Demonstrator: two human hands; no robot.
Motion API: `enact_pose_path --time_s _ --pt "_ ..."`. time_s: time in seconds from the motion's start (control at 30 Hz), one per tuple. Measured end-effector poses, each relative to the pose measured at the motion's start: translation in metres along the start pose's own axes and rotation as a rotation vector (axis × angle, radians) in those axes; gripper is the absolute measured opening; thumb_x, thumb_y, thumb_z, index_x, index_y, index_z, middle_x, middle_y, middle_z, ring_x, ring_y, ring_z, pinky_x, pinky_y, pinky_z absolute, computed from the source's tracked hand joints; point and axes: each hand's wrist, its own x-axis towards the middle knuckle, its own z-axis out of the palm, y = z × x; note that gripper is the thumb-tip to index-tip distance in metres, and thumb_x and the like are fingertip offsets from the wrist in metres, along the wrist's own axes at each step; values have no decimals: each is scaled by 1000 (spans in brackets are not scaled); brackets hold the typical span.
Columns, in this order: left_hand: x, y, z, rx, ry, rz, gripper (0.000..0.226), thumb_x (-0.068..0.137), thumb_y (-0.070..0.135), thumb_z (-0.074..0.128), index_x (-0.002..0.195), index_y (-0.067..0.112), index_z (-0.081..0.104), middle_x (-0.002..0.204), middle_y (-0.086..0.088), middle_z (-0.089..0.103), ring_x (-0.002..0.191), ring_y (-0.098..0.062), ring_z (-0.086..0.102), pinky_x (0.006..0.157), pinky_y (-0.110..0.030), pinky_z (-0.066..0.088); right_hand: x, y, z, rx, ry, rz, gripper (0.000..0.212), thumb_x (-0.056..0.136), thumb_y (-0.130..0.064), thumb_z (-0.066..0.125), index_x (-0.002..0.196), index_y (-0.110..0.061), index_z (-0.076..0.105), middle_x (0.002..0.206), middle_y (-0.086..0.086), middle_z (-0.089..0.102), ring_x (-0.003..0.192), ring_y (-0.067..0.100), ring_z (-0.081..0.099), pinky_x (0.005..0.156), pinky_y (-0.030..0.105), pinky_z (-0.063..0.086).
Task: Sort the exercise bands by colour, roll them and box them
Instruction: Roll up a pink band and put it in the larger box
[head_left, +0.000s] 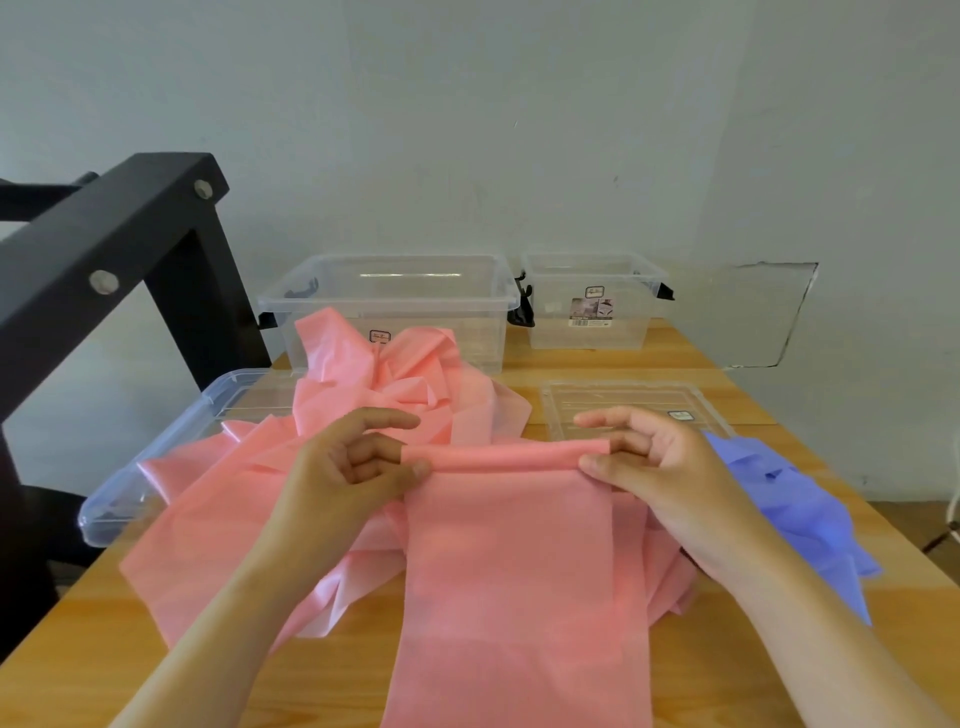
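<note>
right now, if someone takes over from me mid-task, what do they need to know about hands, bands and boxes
Left hand and right hand each pinch one end of a roll just begun at the far end of a pink band; the rest lies flat toward the person.
Loose pink pile sits mid-table, blue bands heaped at the right.
Large clear box and small clear box stand open at the back, no bands visible inside.
Done: colours separated. Left: finish this roll, roll the others, box all.

Salmon pink bands (509, 561) and periwinkle blue bands (810, 514) are lying on a tan wood-grain table (332, 675), clear boxes (395, 301) are showing black latches (522, 312), black frame (104, 239), pale grey wall (467, 130).
</note>
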Motion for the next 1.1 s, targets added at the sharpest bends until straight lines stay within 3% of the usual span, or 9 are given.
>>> enact_pose_path --time_s 0.07,0.2,0.3,0.43,0.6,0.73,0.83,0.93,1.1 --pt "1 -1 2 23 -1 -4 28 76 -6 73 96 13 71 72 -6 63 67 -13 60 63 -16 52 1 1 0 -61 16 -14 22 86 -4 68 96 -23 72 86 -3 74 81 9 68 78 20 49" --pt "1 -2 3 47 -23 34 15 78 -11 69 82 3 68 68 4 66 66 -8 61 62 -15 51 2 2 2 -97 -5 -34 19 89 -4 63 87 -21 72 83 -6 72 82 6 66 75 19 50" --pt "1 -2 2 35 -34 46 9 83 -9 65 82 -1 62 68 0 64 65 -9 58 59 -16 48 0 1 2 -77 -46 -15 15 93 -12 60 89 -21 71 76 -4 71 76 8 66 72 16 49" --pt "1 -2 3 32 -25 24 5 88 -1 62 84 0 59 65 -2 61 63 -10 53 58 -16 44 0 2 3 -85 -53 4 14 94 -20 60 90 -20 73 75 1 71 74 12 66 75 24 49" --pt "-1 -2 2 -18 -46 -20 9 89 12 61 88 5 56 61 -12 55 57 -16 45 51 -17 39 -1 0 3 -1 -53 -3 12 92 -15 61 91 -17 73 74 2 71 71 12 67 69 19 52" --pt "-3 1 0 -107 -88 -51 3 86 11 61 89 12 62 63 -12 53 57 -15 48 52 -15 43 -2 -3 1 107 -43 -33 22 88 2 62 93 -16 74 77 -2 71 74 7 67 67 14 51" --pt "-4 3 -1 -243 -136 -78 11 84 -3 61 85 8 63 68 -4 58 60 -11 53 55 -15 46 -2 -3 -1 141 -69 -33 31 84 7 63 83 -20 76 81 -4 71 79 6 65 71 15 51" --pt "-4 5 0 -205 -125 -56 7 82 0 67 86 5 63 67 1 59 60 -10 53 56 -14 46 -2 -3 -1 91 -58 -50 23 79 0 70 77 -22 76 75 -8 69 75 4 63 70 13 49" --pt "-4 5 4 -32 -66 -17 27 79 -9 69 97 11 68 70 2 69 66 -5 65 64 -12 50 -1 1 2 -37 10 -43 31 80 2 72 95 -25 73 92 -3 74 86 12 68 79 21 52"
